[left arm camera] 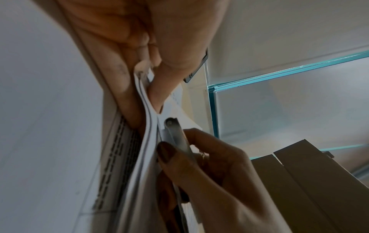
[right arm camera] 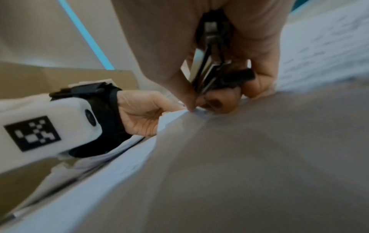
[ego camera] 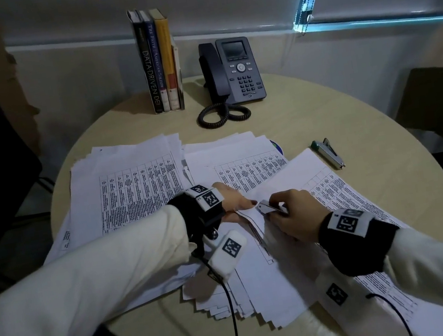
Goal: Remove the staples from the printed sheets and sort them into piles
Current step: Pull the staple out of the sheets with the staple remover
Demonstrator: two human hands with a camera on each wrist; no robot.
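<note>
A stapled set of printed sheets [ego camera: 323, 198] lies slantwise over the paper heap at the table's front. My left hand [ego camera: 234, 203] pinches its upper corner [left arm camera: 147, 110] between thumb and fingers. My right hand [ego camera: 288, 212] grips a small metal staple remover [ego camera: 268, 207] and holds its tip against that same corner, right beside the left thumb. In the left wrist view the staple remover [left arm camera: 177, 135] lies flat against the sheet edges. In the right wrist view the staple remover [right arm camera: 209, 63] sits between my thumb and fingers. The staple itself is hidden.
Two spread piles of printed tables [ego camera: 136, 190] [ego camera: 245, 164] cover the round table [ego camera: 366, 121]. A stapler [ego camera: 328, 152] lies to the right of them. Books [ego camera: 158, 61] and a desk phone [ego camera: 234, 72] stand at the back. Dark chairs flank the table.
</note>
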